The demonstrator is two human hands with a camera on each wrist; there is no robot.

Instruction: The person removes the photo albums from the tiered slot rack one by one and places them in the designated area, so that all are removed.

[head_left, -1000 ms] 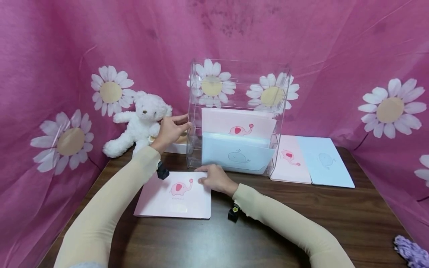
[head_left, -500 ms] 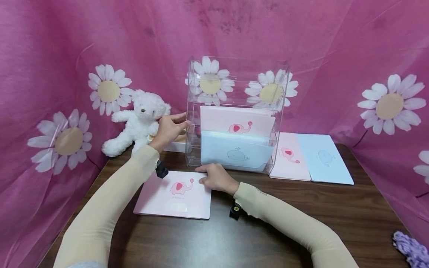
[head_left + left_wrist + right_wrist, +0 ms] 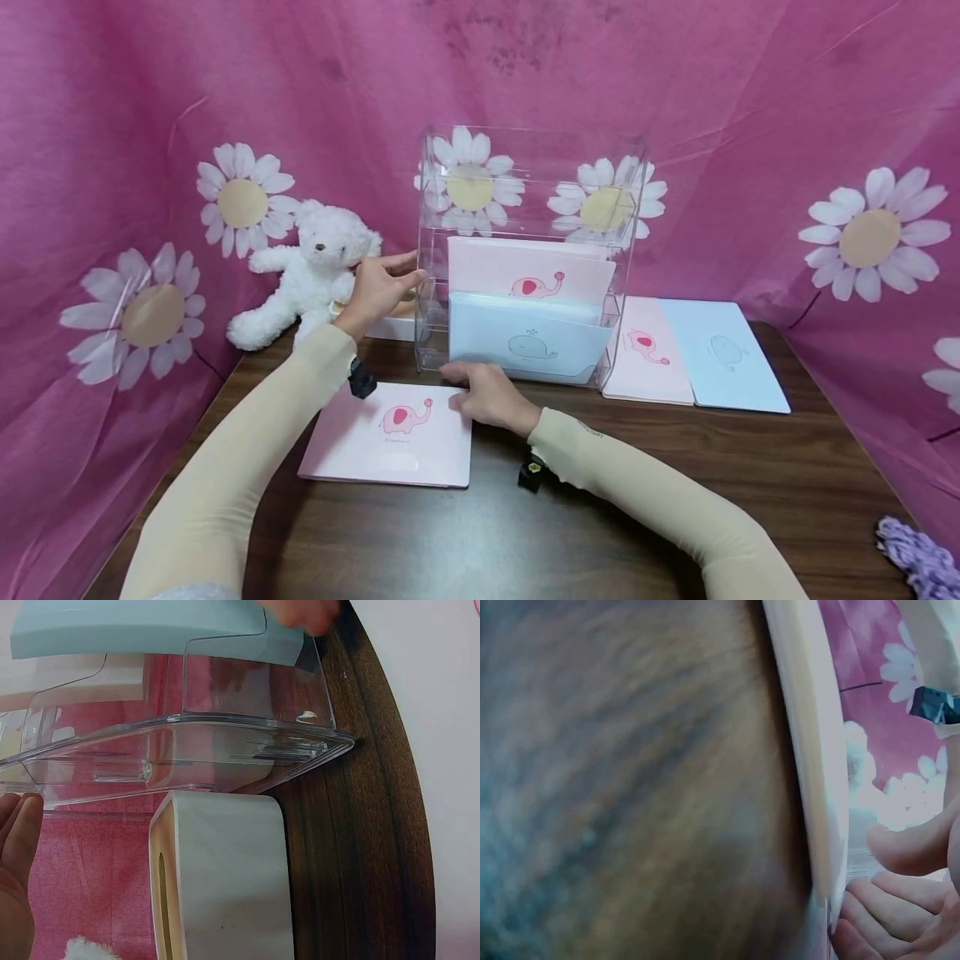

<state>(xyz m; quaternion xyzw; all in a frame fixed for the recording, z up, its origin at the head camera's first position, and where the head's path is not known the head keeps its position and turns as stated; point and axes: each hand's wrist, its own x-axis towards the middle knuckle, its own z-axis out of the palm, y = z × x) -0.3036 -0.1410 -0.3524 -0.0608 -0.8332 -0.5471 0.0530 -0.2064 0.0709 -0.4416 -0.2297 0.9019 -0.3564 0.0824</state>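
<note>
A red-eared pink elephant (image 3: 405,419) marks the pale-pink folder (image 3: 386,454), and white, yellow-centred daisies (image 3: 242,202) pattern the magenta curtain (image 3: 360,75).

From my head, one camera looks forward and down across the worktop (image 3: 480,533), past both side edges. My left wrist's sideways view faces the clear rack (image 3: 225,718) close up; my right wrist's sits very near the worktop. Head and left wrist share the rack's left side.

Looked like a home study corner; noted daisy-print curtain (image 3: 525,50), wood-grain desk (image 3: 465,550), white teddy bear (image 3: 311,275), clear file rack (image 3: 536,204).
</note>
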